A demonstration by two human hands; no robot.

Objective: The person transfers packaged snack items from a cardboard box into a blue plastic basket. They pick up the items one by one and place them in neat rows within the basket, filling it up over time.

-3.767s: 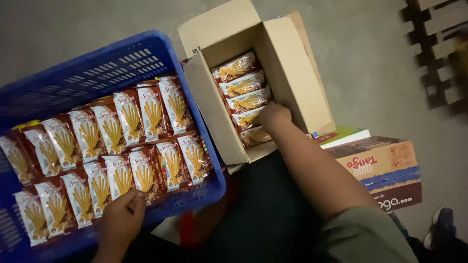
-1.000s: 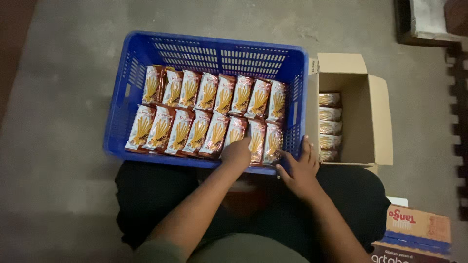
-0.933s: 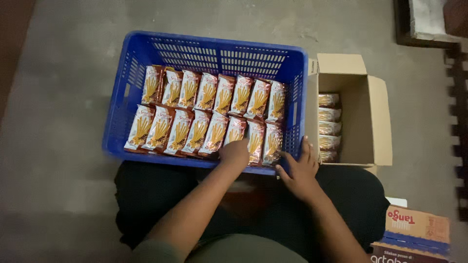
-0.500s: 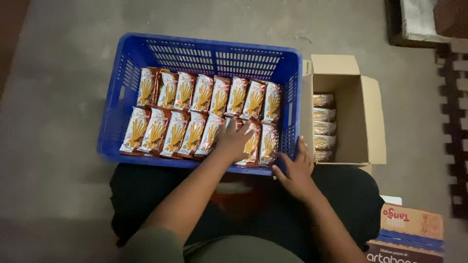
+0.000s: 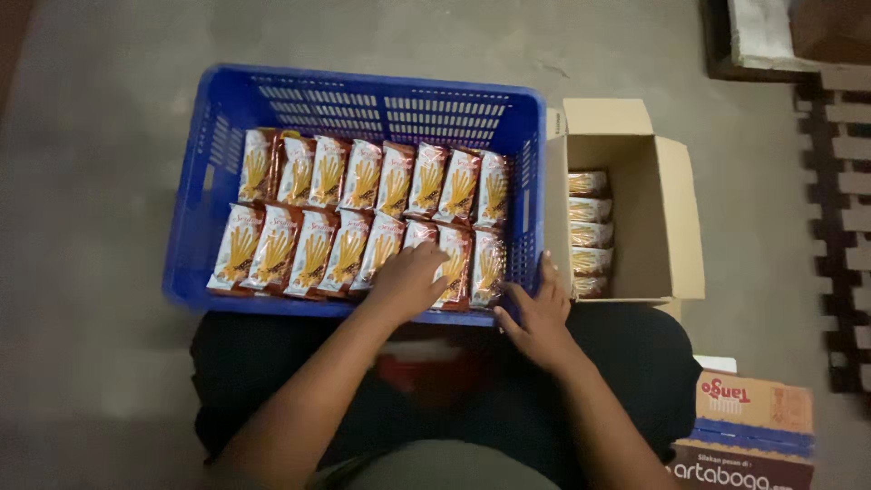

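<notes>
Two boxes [image 5: 676, 218] on grey concrete floor [image 5: 91, 181]

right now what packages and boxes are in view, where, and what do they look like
Snack packets: two rows in the blue crate, orange-red, oblong; left hand on them.
Open cardboard box: right of crate, brown, packets stacked inside.
Printed carton: bottom right, orange and blue.

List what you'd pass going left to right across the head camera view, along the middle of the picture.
Bare concrete floor → blue plastic crate → snack packets in the crate → open cardboard box → dark slatted pallet.
</notes>
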